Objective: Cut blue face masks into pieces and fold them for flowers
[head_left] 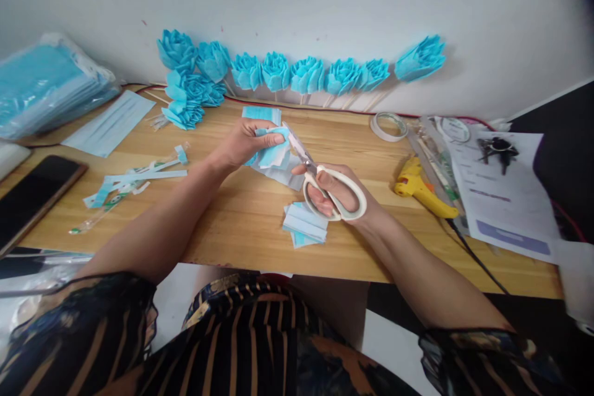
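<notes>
Two bare hands work above one wooden table (223, 192), with one pair of scissors (312, 168) and one folded fabric piece (275, 153) between them. Eight blue fabric flowers (307, 75) on sticks lean in a row along the wall; about three more bunch below the row's left end, overlapping too much for a sure count. One yellow glue gun (420, 190), one black phone (37, 201) and one bunch of keys (499, 152) also show. The left hand (247, 141) pinches the fabric piece, thumb on top and the other fingers beneath, clamped together on it; it juts out past the thumb, above the table's middle. The right hand's (348, 193) fingers are closed around the scissors' cream handles, the blades pointing up at the piece's right edge; whether they touch it is unclear. The piece is light blue and white, thin and layered, with uneven edges.
</notes>
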Available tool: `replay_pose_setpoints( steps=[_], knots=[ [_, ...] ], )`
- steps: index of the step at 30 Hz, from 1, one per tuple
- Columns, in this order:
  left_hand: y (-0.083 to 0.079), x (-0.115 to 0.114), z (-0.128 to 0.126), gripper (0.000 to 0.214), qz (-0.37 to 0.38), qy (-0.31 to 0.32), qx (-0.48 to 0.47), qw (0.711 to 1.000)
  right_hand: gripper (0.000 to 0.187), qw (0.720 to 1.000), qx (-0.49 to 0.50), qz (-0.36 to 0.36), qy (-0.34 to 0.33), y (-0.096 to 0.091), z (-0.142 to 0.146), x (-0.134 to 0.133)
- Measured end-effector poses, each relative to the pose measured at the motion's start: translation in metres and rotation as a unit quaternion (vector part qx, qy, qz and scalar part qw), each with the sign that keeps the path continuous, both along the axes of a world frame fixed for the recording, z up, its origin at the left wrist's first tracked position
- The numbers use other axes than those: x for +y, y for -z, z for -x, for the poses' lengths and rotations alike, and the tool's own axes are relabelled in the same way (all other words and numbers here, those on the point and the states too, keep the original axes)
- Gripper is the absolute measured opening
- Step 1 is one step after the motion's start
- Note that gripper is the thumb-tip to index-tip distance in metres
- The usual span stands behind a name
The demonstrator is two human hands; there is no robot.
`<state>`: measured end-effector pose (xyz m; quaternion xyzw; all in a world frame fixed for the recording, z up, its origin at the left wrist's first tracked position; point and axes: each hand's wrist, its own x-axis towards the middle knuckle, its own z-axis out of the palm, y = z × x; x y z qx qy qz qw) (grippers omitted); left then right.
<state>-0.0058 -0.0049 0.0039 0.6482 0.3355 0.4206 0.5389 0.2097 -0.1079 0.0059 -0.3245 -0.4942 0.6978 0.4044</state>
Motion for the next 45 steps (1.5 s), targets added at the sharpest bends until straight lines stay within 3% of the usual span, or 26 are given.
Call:
replay_pose_setpoints(
  steps=[7,15,23,31,45],
  knots=[
    [0.009,0.001,-0.002,0.052,-0.008,0.002,-0.048,0.999,0.054,1.0,-0.002,0.015,-0.004,-0.001,-0.001,0.003],
    [0.003,-0.003,-0.004,0.046,0.022,-0.022,-0.03,0.999,0.058,0.999,0.017,-0.008,-0.033,0.016,-0.002,0.007],
    [0.01,0.0,-0.005,0.045,0.033,0.016,-0.071,0.997,0.067,0.993,0.078,-0.03,-0.087,0.024,-0.001,0.011],
    [0.012,0.001,-0.007,0.044,0.024,0.042,-0.095,0.994,0.067,0.992,0.06,-0.048,-0.103,0.02,-0.004,0.012],
    [0.011,0.003,-0.005,0.046,0.039,0.004,-0.078,0.996,0.057,0.998,0.045,-0.025,-0.021,0.016,0.001,0.004]
  ],
)
